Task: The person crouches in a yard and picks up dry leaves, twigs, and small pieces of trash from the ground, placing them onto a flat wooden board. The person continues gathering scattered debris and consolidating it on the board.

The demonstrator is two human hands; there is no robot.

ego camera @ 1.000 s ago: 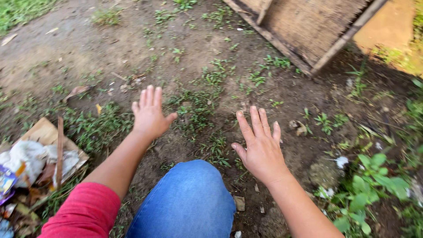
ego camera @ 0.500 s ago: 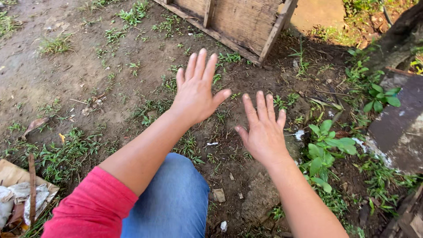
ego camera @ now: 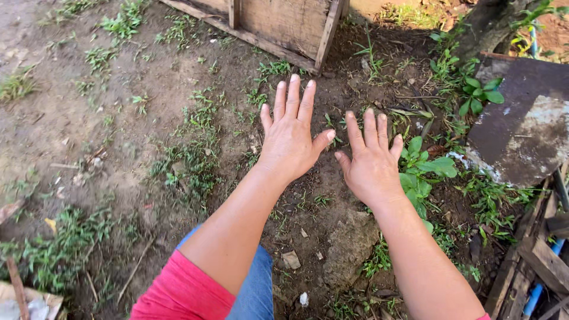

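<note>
**Asker:** What has changed with your hands?

**Me:** Both have drawn closer together since a moment ago. Before, my left hand (ego camera: 291, 141) was ahead and apart from my right hand (ego camera: 372, 161); now they sit almost side by side, thumbs nearly meeting, the left reaching a little farther.

**Asker:** Are they open or closed?

**Me:** Both are fully open, palms down, fingers straight and only slightly spread. Neither holds anything. Whether the palms press the dark soil (ego camera: 323, 195) or hover just above it, I cannot tell.

**Asker:** What is closest to them?

**Me:** The little finger of my right hand is just beside a leafy green plant (ego camera: 428, 169). Near me, below the right wrist, lies one lump of earth or stone (ego camera: 349, 246), with a few pale scraps on the ground to its left.

**Asker:** And farther out?

**Me:** One wooden crate (ego camera: 278, 26) stands at the far edge, beyond my left fingertips. One dark, stained board (ego camera: 521, 130) lies at the right, with rough wooden planks (ego camera: 542, 261) and a blue pipe near the right corner. Patches of grass (ego camera: 186, 160) dot the bare dirt on the left. My knee in blue jeans (ego camera: 252, 293) and my red sleeve (ego camera: 184, 293) are at the near edge.
</note>
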